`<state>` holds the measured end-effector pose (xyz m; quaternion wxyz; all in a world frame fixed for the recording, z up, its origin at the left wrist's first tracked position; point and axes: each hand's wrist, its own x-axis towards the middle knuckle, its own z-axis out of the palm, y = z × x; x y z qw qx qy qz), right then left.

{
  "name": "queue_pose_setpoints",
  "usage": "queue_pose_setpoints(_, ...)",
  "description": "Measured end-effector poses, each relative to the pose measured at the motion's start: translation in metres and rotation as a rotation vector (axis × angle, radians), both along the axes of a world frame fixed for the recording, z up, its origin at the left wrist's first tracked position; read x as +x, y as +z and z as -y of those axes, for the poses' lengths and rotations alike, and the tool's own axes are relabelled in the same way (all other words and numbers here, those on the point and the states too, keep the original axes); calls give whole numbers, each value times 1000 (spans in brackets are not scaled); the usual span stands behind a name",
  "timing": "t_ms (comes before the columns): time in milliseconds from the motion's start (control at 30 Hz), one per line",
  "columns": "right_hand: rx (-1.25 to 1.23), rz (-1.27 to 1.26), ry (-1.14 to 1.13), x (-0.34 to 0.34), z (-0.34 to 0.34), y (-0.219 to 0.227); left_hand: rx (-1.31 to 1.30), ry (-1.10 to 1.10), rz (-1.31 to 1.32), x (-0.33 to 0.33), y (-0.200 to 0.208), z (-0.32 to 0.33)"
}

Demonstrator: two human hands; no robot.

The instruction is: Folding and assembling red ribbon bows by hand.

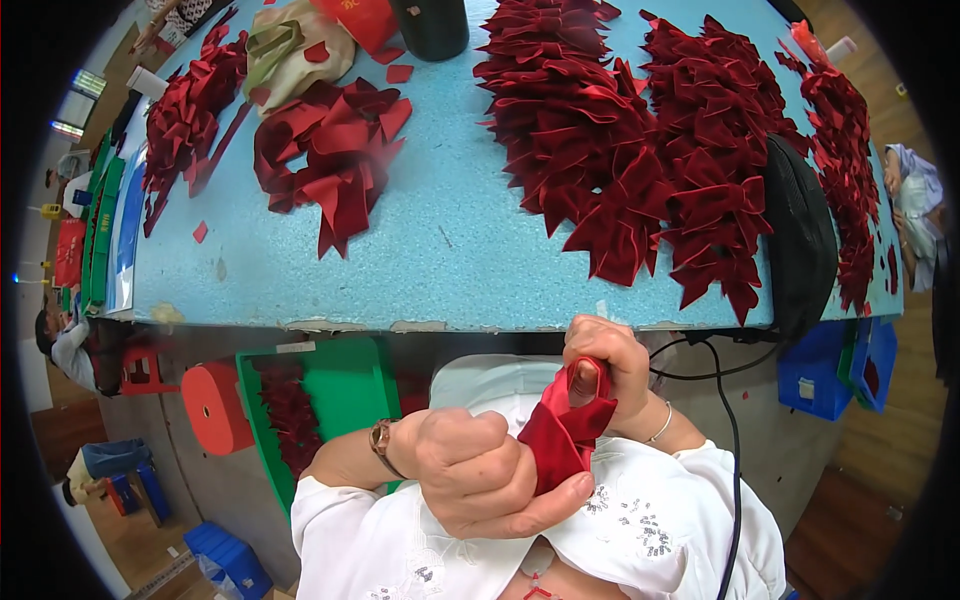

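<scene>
Close to my body, below the table's front edge, both hands are on a piece of dark red velvet ribbon (560, 446), folded and looped. My left hand (470, 474) is closed, with its thumb and curled fingers gripping the ribbon's left side. At the ribbon's upper right, my right hand (612, 362) pinches the loop, its fingers curled over the top. Part of the ribbon is hidden behind my fingers. Ahead on the table lie dense rows of finished-looking red velvet bows (610, 215) and a pile of loose red ribbon strips (340, 150).
The blue table (440, 260) has a chipped front edge. A black bag (803, 235) hangs at its right, with a cable (735, 450) trailing down. A dark cylinder (432, 25) and cloth bag (300, 50) stand at the back. Left below are a green bin (345, 385) and red stool (213, 408).
</scene>
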<state>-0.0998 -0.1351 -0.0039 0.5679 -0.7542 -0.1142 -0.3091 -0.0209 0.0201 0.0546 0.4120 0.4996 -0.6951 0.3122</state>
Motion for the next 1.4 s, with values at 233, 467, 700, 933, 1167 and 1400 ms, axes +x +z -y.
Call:
queue_pose_setpoints(233,65,-42,-45,0,-7,-6,405,125,-225,13,19,-9)
queue_pose_setpoints(467,47,-66,-266,5,-13,2,45,337,-1325,10,-27,10)
queue_pose_setpoints(700,124,-124,-280,6,-14,0,75,389,-1316,8,-30,9)
queue_pose_setpoints(933,-158,-46,-326,1,-10,-4,23,476,-960,8,-44,0)
queue_pose_setpoints(1167,-217,26,-226,-4,-10,-1,62,96,-325,9,-7,-14)
queue_pose_setpoints(1400,-280,196,-192,0,-1,-2,112,1,-65,-8,8,-10)
